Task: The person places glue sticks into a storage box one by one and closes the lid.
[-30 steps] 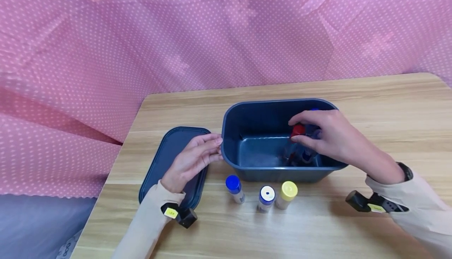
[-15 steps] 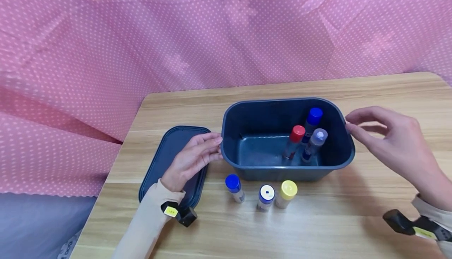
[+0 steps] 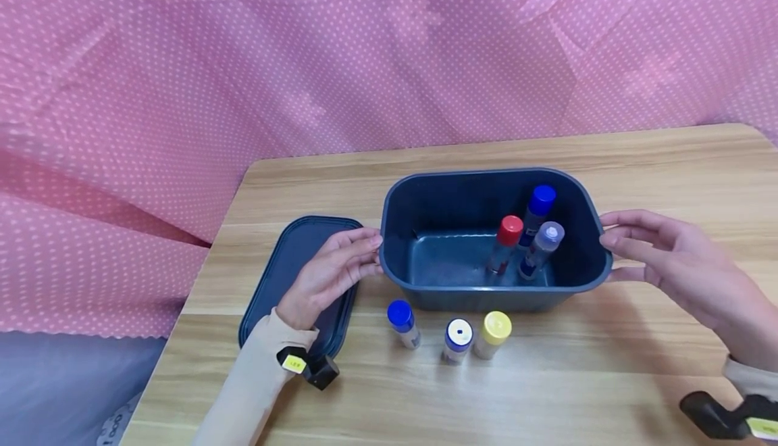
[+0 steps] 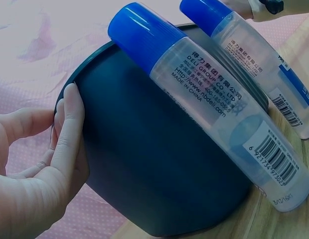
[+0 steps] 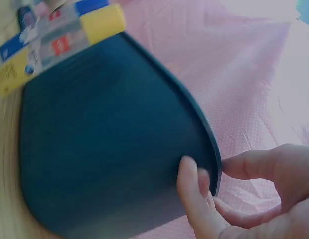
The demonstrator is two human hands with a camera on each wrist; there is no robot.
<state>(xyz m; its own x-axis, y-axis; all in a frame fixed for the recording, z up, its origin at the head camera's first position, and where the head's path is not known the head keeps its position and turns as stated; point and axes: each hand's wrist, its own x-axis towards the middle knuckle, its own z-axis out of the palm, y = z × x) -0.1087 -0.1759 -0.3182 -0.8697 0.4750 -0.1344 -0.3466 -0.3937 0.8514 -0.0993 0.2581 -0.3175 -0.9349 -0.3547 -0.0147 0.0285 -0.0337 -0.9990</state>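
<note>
A deep dark blue plastic bin (image 3: 480,300) stands on the table. My left hand (image 3: 331,271) holds its left end, fingers at the rim and along the outer wall. At the opposite end my right hand (image 3: 681,267) pinches the rim, as the right wrist view also shows. Inside the bin, towards the right, stand a red-capped tube bottle (image 3: 509,231), a blue-capped one (image 3: 540,201) and one with a pale translucent top (image 3: 549,237). In front are a blue-capped clear bottle (image 4: 214,114), a bottle with a white, blue-edged top (image 3: 458,334) and a yellow-capped bottle (image 3: 496,328).
The dark blue lid (image 3: 276,277) lies flat to the left, partly under my left hand and wrist. A wooden table (image 3: 547,399) carries everything. Pink dotted cloth (image 3: 389,61) hangs behind the table's far edge and down its left side.
My right hand has let go of the red-capped bottle, come out of the bin to the right and taken hold of the right rim. The left hand stays in place.
</note>
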